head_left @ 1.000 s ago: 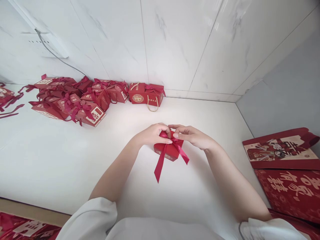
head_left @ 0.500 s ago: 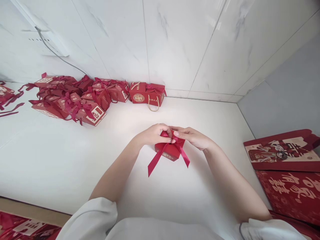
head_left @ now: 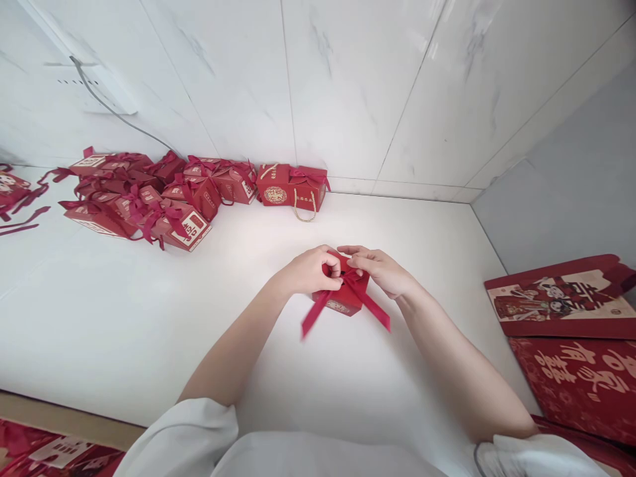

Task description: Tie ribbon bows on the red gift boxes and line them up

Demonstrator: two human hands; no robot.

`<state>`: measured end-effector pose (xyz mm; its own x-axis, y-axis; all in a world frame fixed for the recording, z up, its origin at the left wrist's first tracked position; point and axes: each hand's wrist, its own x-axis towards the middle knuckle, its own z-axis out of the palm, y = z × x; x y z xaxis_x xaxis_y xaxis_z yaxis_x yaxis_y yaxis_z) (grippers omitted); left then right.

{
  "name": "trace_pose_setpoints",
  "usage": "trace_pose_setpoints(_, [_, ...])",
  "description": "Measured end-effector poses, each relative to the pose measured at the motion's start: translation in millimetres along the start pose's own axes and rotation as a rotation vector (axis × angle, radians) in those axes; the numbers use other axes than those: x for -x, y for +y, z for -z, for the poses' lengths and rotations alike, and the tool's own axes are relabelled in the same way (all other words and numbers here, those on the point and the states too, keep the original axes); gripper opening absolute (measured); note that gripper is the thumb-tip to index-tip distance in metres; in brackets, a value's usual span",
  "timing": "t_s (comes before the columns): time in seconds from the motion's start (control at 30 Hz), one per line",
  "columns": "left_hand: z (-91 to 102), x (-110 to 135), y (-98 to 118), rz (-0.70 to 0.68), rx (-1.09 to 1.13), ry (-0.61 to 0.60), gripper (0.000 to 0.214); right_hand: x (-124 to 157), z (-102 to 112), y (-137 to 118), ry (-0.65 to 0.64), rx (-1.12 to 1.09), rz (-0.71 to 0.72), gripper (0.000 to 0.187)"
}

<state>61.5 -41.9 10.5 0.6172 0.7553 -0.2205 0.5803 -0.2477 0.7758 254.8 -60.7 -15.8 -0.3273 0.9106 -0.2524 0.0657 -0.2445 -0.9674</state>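
A small red gift box (head_left: 348,307) with gold print on its front rests on the white tabletop between my hands. Across its top runs a dark pink ribbon (head_left: 375,311), whose two tails hang down the front, one to each side. My left hand (head_left: 313,270) is closed in a pinch on the ribbon at the box's left top. On the right, my right hand (head_left: 381,270) has thumb and fingers closed on the ribbon near the knot, with one finger stretched along the back of the box. The hands partly hide the bow's loops.
Several ribbon-tied red boxes (head_left: 149,192) are piled at the back left against the marbled wall. Near them stands a red box with a rope handle (head_left: 275,192). Red printed bags (head_left: 571,298) lie at the right edge, loose ribbons (head_left: 24,215) at the far left.
The ribbon tails have swung to the right, and the right one lies farther out. The box has turned slightly and shifted a little right. Both hands have moved slightly on the ribbon.
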Motion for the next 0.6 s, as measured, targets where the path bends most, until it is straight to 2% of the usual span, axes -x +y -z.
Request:
trace_pose_setpoints(0.1, [4.8,2,1,-0.008,0.074,-0.048,0.02,1,0,-1,0.004,0.0,0.017,0.033])
trace_pose_setpoints(0.27, [25.5,8,0,-0.05,0.103,-0.105,0.028,5,6,-8,-0.037,0.191,0.039,0.036])
trace_pose_setpoints(0.4, [37.0,12,-3,-0.028,0.036,-0.08,0.025,4,12,-8,-0.062,0.15,0.021,0.038])
trace_pose_setpoints(0.6, [36.9,14,0,-0.006,0.08,0.057,0.024,6,13,-8,-0.077,0.102,0.03,0.037])
